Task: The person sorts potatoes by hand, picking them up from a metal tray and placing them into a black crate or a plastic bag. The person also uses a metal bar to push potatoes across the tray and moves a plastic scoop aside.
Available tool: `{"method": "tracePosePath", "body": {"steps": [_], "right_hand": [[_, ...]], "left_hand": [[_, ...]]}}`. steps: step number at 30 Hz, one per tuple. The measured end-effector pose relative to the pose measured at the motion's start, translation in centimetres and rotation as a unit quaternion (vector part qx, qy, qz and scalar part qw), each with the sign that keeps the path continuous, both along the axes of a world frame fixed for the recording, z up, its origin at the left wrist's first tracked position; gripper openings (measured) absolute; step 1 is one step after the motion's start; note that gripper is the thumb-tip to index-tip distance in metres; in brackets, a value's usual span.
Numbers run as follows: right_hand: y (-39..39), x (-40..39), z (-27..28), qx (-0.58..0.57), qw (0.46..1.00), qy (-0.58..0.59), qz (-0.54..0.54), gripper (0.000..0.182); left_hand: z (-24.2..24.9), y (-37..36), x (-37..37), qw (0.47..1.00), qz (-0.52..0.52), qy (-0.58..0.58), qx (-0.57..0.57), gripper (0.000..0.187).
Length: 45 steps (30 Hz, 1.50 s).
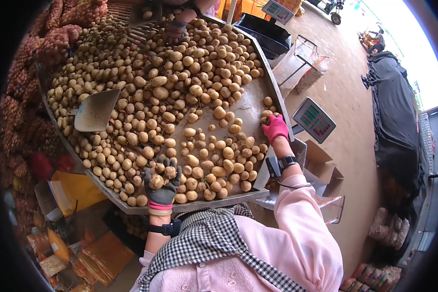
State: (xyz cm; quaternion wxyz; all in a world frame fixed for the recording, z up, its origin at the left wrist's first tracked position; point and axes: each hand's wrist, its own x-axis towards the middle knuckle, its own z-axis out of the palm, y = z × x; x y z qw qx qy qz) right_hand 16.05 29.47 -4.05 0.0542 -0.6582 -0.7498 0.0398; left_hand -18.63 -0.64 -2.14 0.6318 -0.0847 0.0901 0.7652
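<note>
My left hand, in a dark grey glove, lies palm up at the near edge of the metal table, fingers curled around several knobbly potatoes. Over by the right rim, my right hand wears a pink glove, its fingers bent over potatoes; the undersides of the fingers are hidden. Between the two hands lies a loose group of potatoes on the metal table. A large heap of potatoes covers the far and left parts.
A metal scoop rests on the heap at the left. Across the table is another person's gloved hand. A digital scale display stands beyond the right rim, near a cardboard box. Red net sacks are piled at the left.
</note>
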Motion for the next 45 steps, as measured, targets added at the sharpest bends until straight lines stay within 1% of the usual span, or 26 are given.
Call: {"method": "tracePosePath", "body": {"steps": [3,5,8,10,11,14,16,17,19,23,25,26,27,28,30,31,32,33,35,37,39,41,42,43,44,45], "right_hand": [[0.7,-2.1,1.5,-0.068,0.997,-0.035,0.008,0.045],[1.0,-3.2,1.6,-0.068,0.997,-0.043,0.009,0.051],[0.1,-5.5,1.3,-0.017,0.979,0.201,0.01,0.045],[-1.2,-7.9,-1.2,-0.066,0.895,0.442,0.004,0.029],[-3.1,-9.7,-1.2,-0.177,0.778,0.603,-0.015,0.024],[-10.8,-15.9,3.9,-0.325,0.687,0.65,0.021,0.023],[-13.8,-18.3,6.2,-0.372,0.693,0.572,0.233,0.038],[-13.9,-19.4,8.6,-0.316,0.736,0.527,0.284,0.044],[-10.6,-21.5,8.3,-0.058,0.803,0.448,0.388,0.052],[0.1,-25.7,3.8,0.066,0.925,0.31,0.208,0.056],[2.5,-26.8,2.0,0.015,0.952,0.24,0.191,0.062],[2.0,-27.5,2.8,0.021,0.966,0.136,0.219,0.067],[1.8,-28.1,3.3,0.023,0.964,0.138,0.227,0.067],[1.7,-28.4,3.7,-0.036,0.94,0.143,0.309,0.066],[0.2,-28.6,5.7,-0.172,0.878,0.175,0.412,0.057],[0.5,-29.5,6.4,-0.172,0.875,0.173,0.419,0.057],[1.1,-30.4,7.0,-0.162,0.859,0.197,0.445,0.054],[1.6,-31.4,7.4,-0.152,0.841,0.221,0.469,0.05],[3.4,-34.5,7.6,-0.013,0.866,0.272,0.42,0.053],[5.1,-37.4,6.9,0.029,0.884,0.244,0.398,0.063],[6.2,-38.8,5.5,-0.024,0.888,0.101,0.447,0.067],[7.6,-39.9,4.0,-0.079,0.9,0.129,0.409,0.06],[8.1,-40.1,3.1,-0.13,0.842,0.327,0.409,0.052],[8.2,-40.5,3.5,-0.251,0.78,0.48,0.313,0.049],[8.4,-40.6,3.9,-0.254,0.779,0.475,0.319,0.049],[8.5,-40.3,4.3,-0.127,0.81,0.455,0.348,0.045]], "left_hand": [[-0.5,0.5,0.1,1.0,-0.017,0.01,0.019,0.056],[-0.5,0.9,0.3,0.994,-0.059,-0.056,0.069,0.056],[-0.2,1.1,0.9,0.995,-0.068,-0.062,0.035,0.058],[-0.9,0.8,0.9,0.994,-0.072,-0.08,-0.009,0.06],[-1.2,0.8,0.9,0.991,-0.067,-0.11,-0.03,0.059],[-1.2,0.5,0.9,0.993,-0.058,-0.107,-0.009,0.058],[-1.0,0.4,0.9,0.993,-0.055,-0.105,0.01,0.058],[-0.8,0.3,0.8,0.993,-0.052,-0.104,0.02,0.058],[-0.5,0.1,0.8,0.993,-0.045,-0.101,0.04,0.058],[0.3,-0.2,0.6,0.992,-0.027,-0.09,0.082,0.059],[1.4,-0.3,0.4,0.992,-0.024,-0.059,0.107,0.058],[2.1,-0.4,0.1,0.991,-0.03,-0.03,0.129,0.056],[2.4,-0.4,-0.4,0.988,-0.035,-0.001,0.151,0.055],[2.2,-0.5,-0.8,0.988,-0.027,0.001,0.153,0.055],[0.8,-1.4,-1.2,0.983,-0.001,0.182,0.025,0.055],[0.1,-1.7,-1.7,0.962,0.012,0.27,-0.042,0.056],[-0.3,-1.9,-2.7,0.997,0.034,-0.049,0.045,0.056],[-0.1,-1.8,-3.0,0.997,0.042,-0.049,0.045,0.056],[0.5,-1.7,-3.6,0.996,0.047,-0.074,0.02,0.055],[-1.3,-2.4,-4.0,0.994,0.067,-0.086,0.027,0.054],[-1.5,-3.1,-4.4,0.991,0.085,-0.098,0.035,0.054],[-0.3,-3.6,-4.5,0.978,0.081,0.192,-0.003,0.055],[0.2,-3.8,-4.7,0.94,0.077,0.331,-0.025,0.055],[0.4,-4.1,-5.1,0.94,0.085,0.33,-0.027,0.055],[0.5,-4.2,-5.6,0.981,0.112,0.161,-0.001,0.055],[0.7,-4.4,-5.9,0.99,0.137,-0.014,0.027,0.056]]}}
